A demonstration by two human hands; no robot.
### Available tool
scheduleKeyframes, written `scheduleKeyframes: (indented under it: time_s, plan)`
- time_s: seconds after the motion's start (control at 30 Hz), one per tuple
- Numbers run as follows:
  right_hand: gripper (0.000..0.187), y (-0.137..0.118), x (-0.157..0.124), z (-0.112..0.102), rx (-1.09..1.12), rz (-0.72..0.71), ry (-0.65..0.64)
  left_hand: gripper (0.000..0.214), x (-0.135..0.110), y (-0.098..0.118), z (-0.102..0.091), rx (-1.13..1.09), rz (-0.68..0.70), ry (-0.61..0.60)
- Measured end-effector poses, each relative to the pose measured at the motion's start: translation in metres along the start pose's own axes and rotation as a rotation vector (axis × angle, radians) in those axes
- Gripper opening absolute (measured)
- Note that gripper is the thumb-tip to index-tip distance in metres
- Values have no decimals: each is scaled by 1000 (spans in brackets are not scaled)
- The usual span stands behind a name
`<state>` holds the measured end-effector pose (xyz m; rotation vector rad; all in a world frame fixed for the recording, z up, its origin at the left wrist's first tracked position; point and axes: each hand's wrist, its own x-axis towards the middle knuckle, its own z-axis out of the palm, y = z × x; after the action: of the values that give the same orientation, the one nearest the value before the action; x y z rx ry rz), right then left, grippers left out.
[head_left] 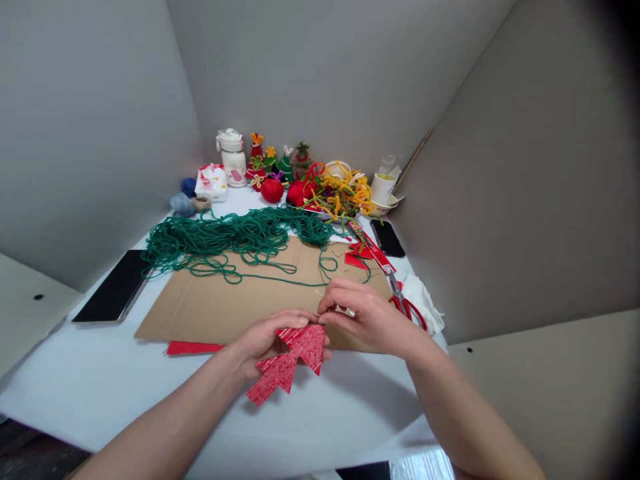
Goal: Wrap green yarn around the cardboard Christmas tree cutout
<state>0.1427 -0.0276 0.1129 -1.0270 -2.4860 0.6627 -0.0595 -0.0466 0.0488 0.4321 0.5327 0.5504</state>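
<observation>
My left hand (265, 340) grips a red tree-shaped piece of patterned card (290, 363) over the front of the white table (90, 387). My right hand (363, 313) pinches its fingers together at the tip of that red shape; a ring shows on one finger, and whatever thin thing it pinches is too small to make out. Both hands hover above the near edge of a brown cardboard sheet (220, 300). A tangle of green cord (235, 237) lies across the far part of the cardboard, one strand trailing toward my hands.
Red-handled scissors (405, 303) lie right of my hand beside white tissue (423, 300). Red card scraps (363, 253), a phone (387, 238), a dark tablet (115, 287), a red strip (193, 347). At the back: a white jar (233, 157), yarn ornaments, coloured cords (343, 190), a cup (383, 188).
</observation>
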Motion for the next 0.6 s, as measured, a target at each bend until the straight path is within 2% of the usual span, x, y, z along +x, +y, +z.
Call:
scheduleKeyframes:
  time_s: [0.37,0.47,0.6]
  plan:
    - [13,-4,-4,1,11,50,17,19,0,2,0,0,55,68]
    - [11,-5,-7,3,37,47,73,18,0,4,1,-3,95,103]
    - [10,-3,-9,12,78,17,222,17,0,4,2,-30,146,130]
